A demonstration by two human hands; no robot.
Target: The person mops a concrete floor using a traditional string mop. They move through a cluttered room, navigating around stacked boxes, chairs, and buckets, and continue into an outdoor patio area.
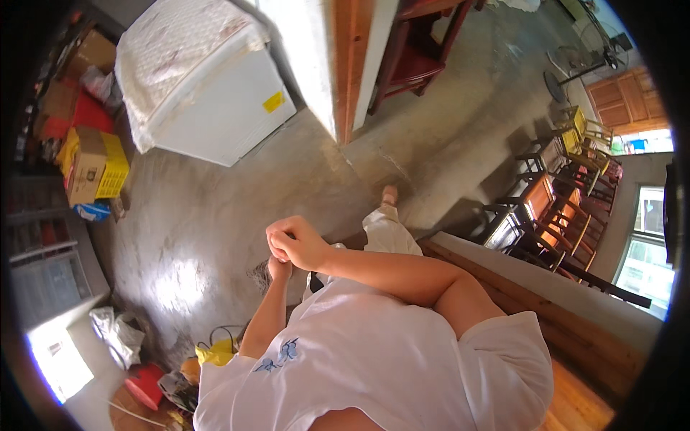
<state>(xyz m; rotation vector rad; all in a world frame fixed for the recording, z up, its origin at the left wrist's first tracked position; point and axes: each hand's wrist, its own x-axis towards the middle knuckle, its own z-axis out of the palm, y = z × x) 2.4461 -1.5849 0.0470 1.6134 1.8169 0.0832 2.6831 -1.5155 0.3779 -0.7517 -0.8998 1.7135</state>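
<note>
The right hand [305,244] curls closed over the left hand [279,269], whose grip I cannot tell, perhaps simply resting.

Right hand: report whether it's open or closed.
Closed: the right hand has its fingers curled, meeting the left hand just below.

No lettering is reading clearly; a yellow label [273,102] is marking the far white appliance [215,118], and probable print [91,174] is showing on the left cardboard box [88,154].
</note>
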